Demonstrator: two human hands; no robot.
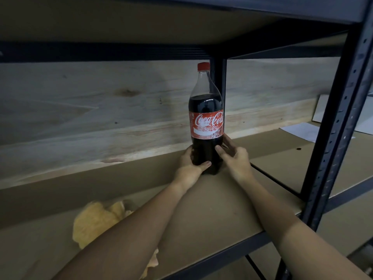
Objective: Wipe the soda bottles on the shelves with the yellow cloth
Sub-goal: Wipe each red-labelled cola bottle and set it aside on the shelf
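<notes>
The soda bottle (206,120) stands upright near the back of the cardboard-lined shelf (212,209), dark cola up to its shoulder, red cap on. The left hand (189,164) curls round its lower body, thumb across the front near the base, fingers wrapped behind. The right hand (235,156) cups the other side with fingers loosely spread, the thumb pressing the front just below the label.

The yellow cloth (96,221) lies crumpled on the shelf, well behind the left wrist and partly under that forearm; neither hand touches it. Likely the bottle is being set down or steadied. To wipe well, one hand should keep hold low, below the label, while the other fetches the cloth and works downward from the cap.
</notes>
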